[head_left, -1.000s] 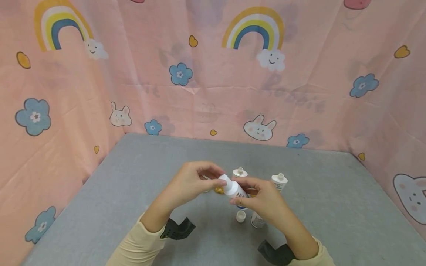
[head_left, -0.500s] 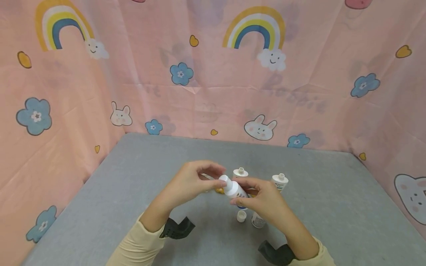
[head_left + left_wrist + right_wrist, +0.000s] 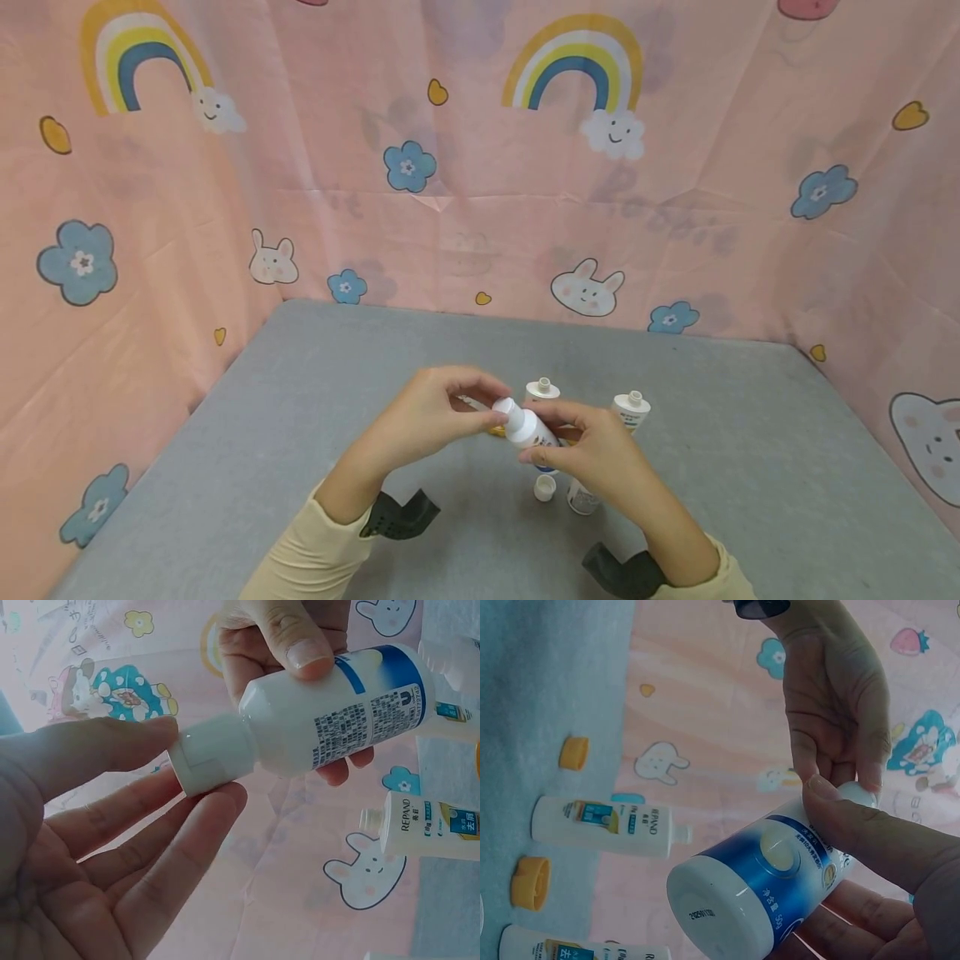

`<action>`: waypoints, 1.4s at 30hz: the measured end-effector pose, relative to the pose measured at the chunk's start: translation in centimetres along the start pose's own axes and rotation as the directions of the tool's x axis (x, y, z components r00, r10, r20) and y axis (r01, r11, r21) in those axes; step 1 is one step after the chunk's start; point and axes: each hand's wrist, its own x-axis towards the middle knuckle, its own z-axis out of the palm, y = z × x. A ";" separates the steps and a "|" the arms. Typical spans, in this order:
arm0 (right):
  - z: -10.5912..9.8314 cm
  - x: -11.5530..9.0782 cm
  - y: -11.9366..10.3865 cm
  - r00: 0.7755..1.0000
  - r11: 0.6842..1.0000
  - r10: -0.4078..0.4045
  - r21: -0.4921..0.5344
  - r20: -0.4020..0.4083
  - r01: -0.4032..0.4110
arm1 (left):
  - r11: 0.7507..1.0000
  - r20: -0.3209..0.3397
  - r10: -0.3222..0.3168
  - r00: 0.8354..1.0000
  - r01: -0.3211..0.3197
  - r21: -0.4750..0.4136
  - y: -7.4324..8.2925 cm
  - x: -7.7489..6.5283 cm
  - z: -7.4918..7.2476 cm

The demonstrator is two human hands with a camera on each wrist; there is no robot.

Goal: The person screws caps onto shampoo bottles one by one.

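A white bottle with a blue band (image 3: 780, 859) is held tilted above the table, its capped end pointing up and to the left in the head view. My right hand (image 3: 588, 437) grips the bottle's body. My left hand (image 3: 435, 408) pinches the white cap (image 3: 211, 754) between thumb and fingers. The cap sits on the bottle's neck; whether it is tight cannot be told. Behind the hands stand two open-necked white bottles, one in the middle (image 3: 542, 389) and one at the right (image 3: 632, 407).
A loose white cap (image 3: 545, 487) lies on the grey table (image 3: 360, 350) beside another white bottle (image 3: 581, 497), partly hidden by my right hand. Two yellow caps, one nearer (image 3: 531, 883) and one farther (image 3: 574, 753), lie near the standing bottles. A pink printed cloth (image 3: 465, 233) encloses the table.
My left thumb and fingers have shifted slightly on the cap. The right hand and the bottle have stayed almost in place.
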 end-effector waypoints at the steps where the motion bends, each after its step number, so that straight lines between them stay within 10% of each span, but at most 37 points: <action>1: 0.0 0.0 0.0 1.000 1.000 -0.001 -0.001 0.000 0.001 | 1.000 -0.003 -0.001 1.000 0.001 0.000 0.0 0.0 0.0; 42: -0.1 0.0 0.0 0.999 0.999 -0.037 -0.017 0.019 0.037 | 0.999 0.010 -0.023 1.000 0.023 0.027 0.0 0.0 -0.1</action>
